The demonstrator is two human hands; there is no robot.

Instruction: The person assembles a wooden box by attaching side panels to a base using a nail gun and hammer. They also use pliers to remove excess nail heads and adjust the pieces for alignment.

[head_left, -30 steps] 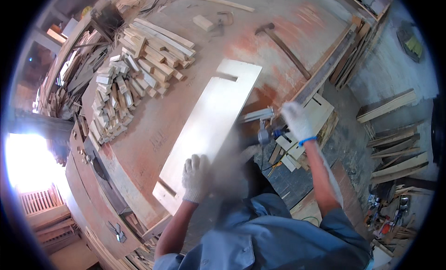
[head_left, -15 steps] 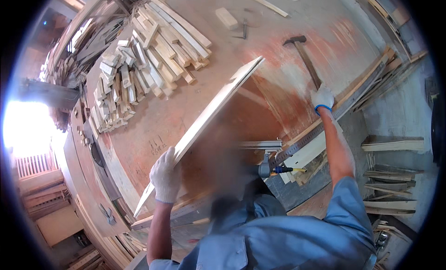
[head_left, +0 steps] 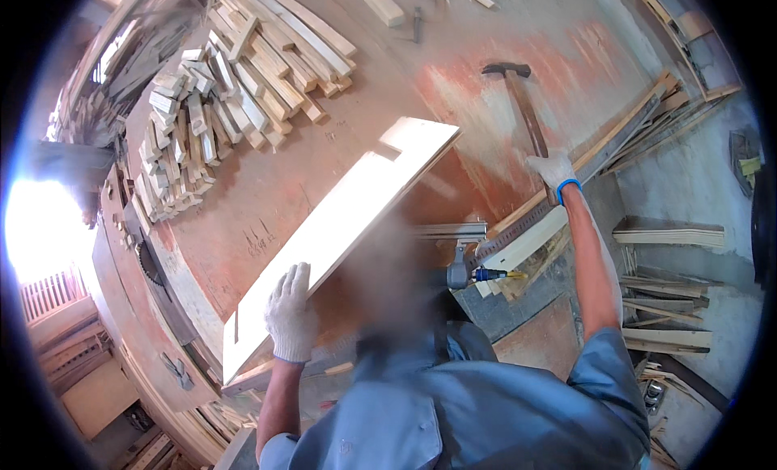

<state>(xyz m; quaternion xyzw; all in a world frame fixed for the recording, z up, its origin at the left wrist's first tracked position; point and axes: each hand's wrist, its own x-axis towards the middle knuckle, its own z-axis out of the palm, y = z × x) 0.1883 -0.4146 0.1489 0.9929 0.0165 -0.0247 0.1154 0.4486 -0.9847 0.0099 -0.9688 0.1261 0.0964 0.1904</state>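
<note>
My left hand [head_left: 292, 315], in a white knitted glove, holds a long pale wooden board [head_left: 333, 219] by its near edge. The fingers lie over the board's face; the thumb is hidden. The board slants from lower left to upper right, with a rectangular notch near its far end and a narrow slot near its near end. My right hand [head_left: 555, 171], gloved with a blue band at the wrist, is closed round the wooden handle of a claw hammer [head_left: 526, 106]. The hammer's head points away from me, over the worktable [head_left: 348, 146].
A heap of wooden strips [head_left: 251, 74] lies at the back left. Behind the board are a small wood block [head_left: 384, 6] and a dark metal piece [head_left: 417, 23]. A nail gun [head_left: 459, 268] with a hose fitting sits at the near edge. Pliers [head_left: 177, 373] lie at left.
The board has turned from nearly edge-on to showing its broad face, under my left hand. My right hand has drawn the hammer slightly closer, its grip shifted along the handle.
</note>
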